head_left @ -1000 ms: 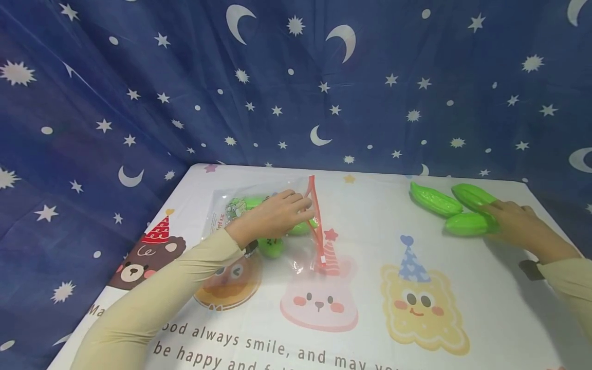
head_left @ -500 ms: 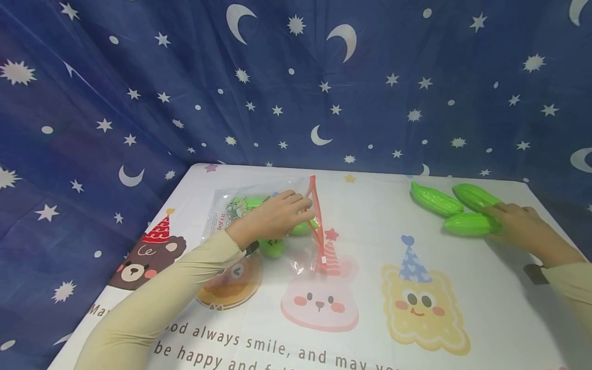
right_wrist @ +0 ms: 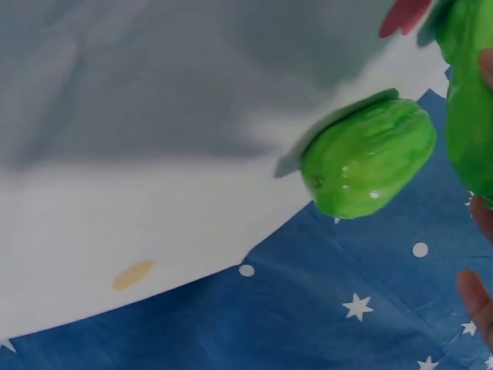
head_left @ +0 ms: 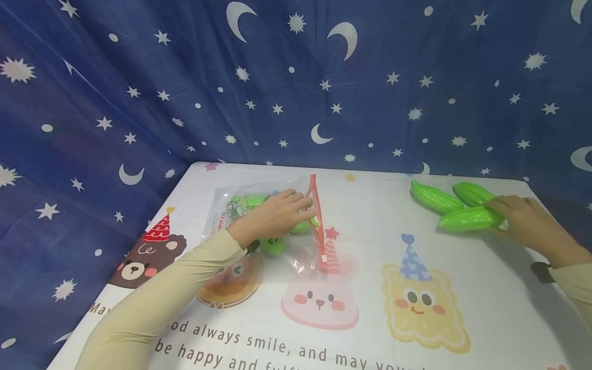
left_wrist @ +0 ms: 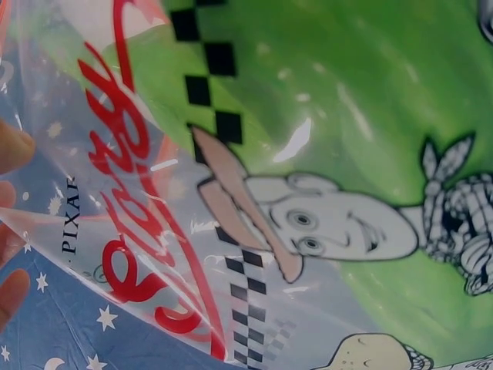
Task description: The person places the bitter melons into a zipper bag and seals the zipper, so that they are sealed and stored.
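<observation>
My left hand (head_left: 276, 217) grips the clear plastic zip bag (head_left: 214, 208) near its red zipper edge (head_left: 318, 221), on the left half of the table. Through the film show several green pieces (head_left: 272, 246). The left wrist view is filled by the bag's cartoon print (left_wrist: 331, 223), with fingertips (left_wrist: 14, 146) at the left border. On the far right, my right hand (head_left: 529, 226) holds the right end of a green cucumber-like toy (head_left: 468, 220) between thumb and fingers. Two similar toys lie just behind it, one left (head_left: 435, 198) and one right (head_left: 470, 193).
A white tablecloth (head_left: 361, 216) with cartoon prints and lettering covers the table. Behind and to the left hangs a dark blue curtain (head_left: 370, 113) with stars and moons. In the right wrist view, another green toy (right_wrist: 370, 158) lies close to the table's edge.
The held cucumber-like toy has shifted a little up and to the left with my right hand, now overlapping the toys behind it. My left hand and the bag stay put.
</observation>
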`<action>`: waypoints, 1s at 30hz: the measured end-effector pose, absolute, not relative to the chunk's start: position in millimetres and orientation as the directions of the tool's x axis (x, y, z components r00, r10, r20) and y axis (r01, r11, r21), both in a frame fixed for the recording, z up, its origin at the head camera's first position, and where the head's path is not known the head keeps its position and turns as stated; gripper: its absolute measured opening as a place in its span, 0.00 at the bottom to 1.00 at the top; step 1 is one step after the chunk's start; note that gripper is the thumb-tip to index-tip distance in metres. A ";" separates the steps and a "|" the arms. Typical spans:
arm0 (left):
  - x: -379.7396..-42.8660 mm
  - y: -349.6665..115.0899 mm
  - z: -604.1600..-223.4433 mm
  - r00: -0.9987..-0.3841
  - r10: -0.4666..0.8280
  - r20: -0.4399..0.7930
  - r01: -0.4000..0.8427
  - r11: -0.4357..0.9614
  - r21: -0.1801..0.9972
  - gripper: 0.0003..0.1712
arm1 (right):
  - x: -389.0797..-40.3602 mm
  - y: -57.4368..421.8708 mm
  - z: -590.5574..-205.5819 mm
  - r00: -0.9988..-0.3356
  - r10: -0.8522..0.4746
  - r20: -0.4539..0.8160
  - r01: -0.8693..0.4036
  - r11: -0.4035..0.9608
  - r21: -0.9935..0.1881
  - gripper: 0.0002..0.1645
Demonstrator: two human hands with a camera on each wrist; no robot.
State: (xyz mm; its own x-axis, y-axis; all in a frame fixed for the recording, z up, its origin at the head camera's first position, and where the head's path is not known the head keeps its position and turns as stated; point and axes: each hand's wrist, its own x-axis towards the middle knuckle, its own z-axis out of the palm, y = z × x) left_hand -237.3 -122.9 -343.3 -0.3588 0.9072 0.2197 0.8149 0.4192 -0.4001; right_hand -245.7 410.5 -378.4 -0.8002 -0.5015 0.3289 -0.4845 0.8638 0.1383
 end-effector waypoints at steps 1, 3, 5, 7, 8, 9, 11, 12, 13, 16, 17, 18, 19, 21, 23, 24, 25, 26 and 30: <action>-237.3 -122.9 -343.3 -0.358 0.908 0.220 0.814 0.419 -0.402 0.19 | -246.5 410.5 -377.8 -0.784 -0.516 0.345 -0.498 0.855 0.147 0.37; -237.2 -122.9 -343.3 -0.356 0.908 0.220 0.813 0.417 -0.406 0.19 | -248.5 410.3 -376.6 -0.756 -0.539 0.371 -0.520 0.839 0.160 0.39; -237.2 -123.0 -343.3 -0.356 0.908 0.219 0.813 0.417 -0.406 0.19 | -249.9 408.9 -374.1 -0.730 -0.561 0.391 -0.542 0.823 0.169 0.40; -237.2 -123.0 -343.5 -0.356 0.908 0.220 0.814 0.417 -0.405 0.19 | -251.1 406.2 -370.9 -0.706 -0.576 0.412 -0.567 0.808 0.160 0.40; -237.2 -123.1 -343.5 -0.354 0.909 0.221 0.814 0.416 -0.405 0.19 | -251.7 404.6 -369.3 -0.692 -0.583 0.425 -0.579 0.801 0.155 0.38; -237.2 -123.1 -343.3 -0.353 0.909 0.223 0.814 0.416 -0.405 0.19 | -251.9 402.5 -367.6 -0.679 -0.588 0.440 -0.591 0.793 0.149 0.35; -236.9 -123.2 -342.8 -0.349 0.909 0.227 0.814 0.414 -0.406 0.18 | -253.1 398.1 -364.5 -0.629 -0.605 0.489 -0.627 0.766 0.142 0.37; -236.7 -123.2 -342.5 -0.347 0.909 0.229 0.815 0.413 -0.407 0.18 | -253.7 395.7 -363.3 -0.602 -0.612 0.514 -0.643 0.752 0.143 0.41; -236.3 -123.2 -342.1 -0.345 0.910 0.230 0.814 0.412 -0.408 0.18 | -254.4 393.3 -362.1 -0.575 -0.619 0.534 -0.656 0.739 0.150 0.46; -235.4 -123.2 -341.2 -0.344 0.910 0.230 0.811 0.412 -0.415 0.18 | -255.3 384.9 -358.0 -0.508 -0.632 0.586 -0.685 0.708 0.170 0.49; -235.3 -123.1 -341.0 -0.345 0.910 0.229 0.811 0.412 -0.416 0.18 | -254.9 381.8 -356.1 -0.501 -0.633 0.590 -0.688 0.705 0.173 0.49; -235.3 -123.1 -340.9 -0.344 0.911 0.229 0.810 0.411 -0.419 0.18 | -254.1 378.8 -354.0 -0.507 -0.633 0.585 -0.685 0.708 0.173 0.49; -235.3 -123.0 -340.8 -0.344 0.911 0.229 0.809 0.411 -0.419 0.18 | -253.2 375.7 -352.1 -0.516 -0.631 0.579 -0.683 0.711 0.168 0.49; -235.4 -122.9 -340.8 -0.344 0.911 0.228 0.810 0.411 -0.418 0.18 | -251.0 368.8 -347.9 -0.537 -0.627 0.564 -0.679 0.719 0.152 0.49; -235.6 -122.7 -340.9 -0.344 0.911 0.228 0.811 0.411 -0.417 0.18 | -249.5 361.7 -344.2 -0.549 -0.630 0.550 -0.681 0.718 0.142 0.50; -235.6 -122.7 -340.9 -0.345 0.911 0.228 0.811 0.411 -0.416 0.18 | -249.5 358.3 -342.8 -0.547 -0.632 0.548 -0.686 0.714 0.139 0.50; -235.6 -122.7 -341.1 -0.346 0.910 0.227 0.812 0.412 -0.413 0.18 | -249.8 355.0 -341.9 -0.543 -0.635 0.549 -0.692 0.709 0.136 0.50; -235.6 -122.7 -341.2 -0.348 0.910 0.227 0.813 0.413 -0.411 0.17 | -250.0 351.4 -340.9 -0.537 -0.638 0.551 -0.697 0.704 0.136 0.50; -235.6 -122.7 -341.5 -0.352 0.908 0.227 0.813 0.417 -0.406 0.16 | -253.2 339.6 -340.3 -0.485 -0.659 0.574 -0.724 0.671 0.159 0.48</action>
